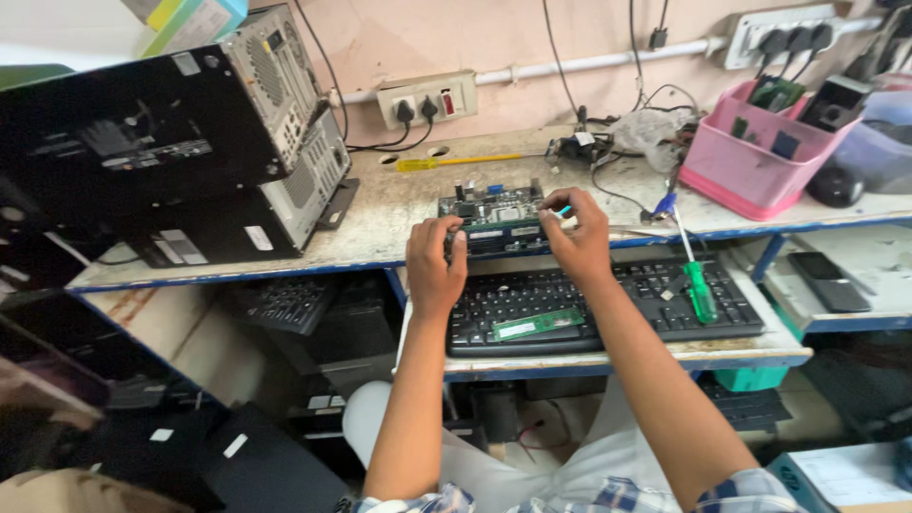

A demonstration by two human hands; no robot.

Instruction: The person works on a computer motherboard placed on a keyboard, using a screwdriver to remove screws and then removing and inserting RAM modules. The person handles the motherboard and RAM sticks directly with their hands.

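Your left hand point(434, 261) and right hand point(575, 231) grip the circuit board point(496, 215); the pink basket point(750, 157) holds what look like boards.

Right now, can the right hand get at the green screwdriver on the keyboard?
Probably yes. The right hand is on the circuit board, and the green screwdriver lies on the keyboard's right end, uncovered, with nothing between them. The hand would have to let go of the board first.

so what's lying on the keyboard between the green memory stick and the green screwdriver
Nothing: in the head view, only bare black keys of the keyboard separate the memory stick and the green-handled screwdriver; the right forearm crosses above.
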